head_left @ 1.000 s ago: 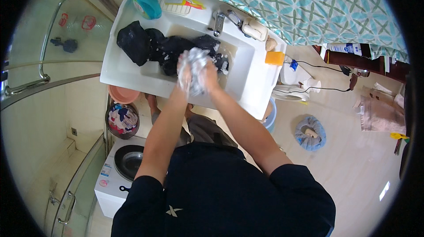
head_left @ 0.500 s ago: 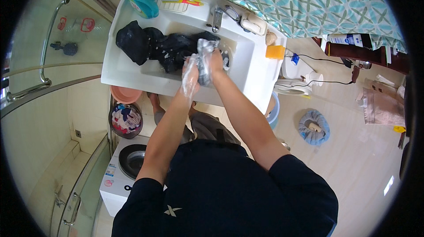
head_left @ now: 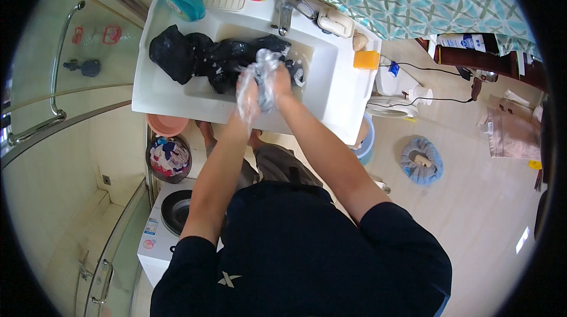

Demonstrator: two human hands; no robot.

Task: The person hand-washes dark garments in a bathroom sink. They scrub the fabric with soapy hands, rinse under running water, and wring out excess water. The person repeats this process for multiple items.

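Your left hand [head_left: 248, 95] and right hand [head_left: 283, 84] clasp sudsy grey cloth [head_left: 267, 70] between them, presumably so both palms bear on it. Dark garment [head_left: 227, 57] lies beyond and leftward, in the sink [head_left: 344, 95], likely containing drips.

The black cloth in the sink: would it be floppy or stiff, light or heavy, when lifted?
The black cloth would probably hang floppy, since it lies in loose, crumpled folds along the sink. It is likely heavy for its size and apt to drip, as part of it sits in cloudy water.
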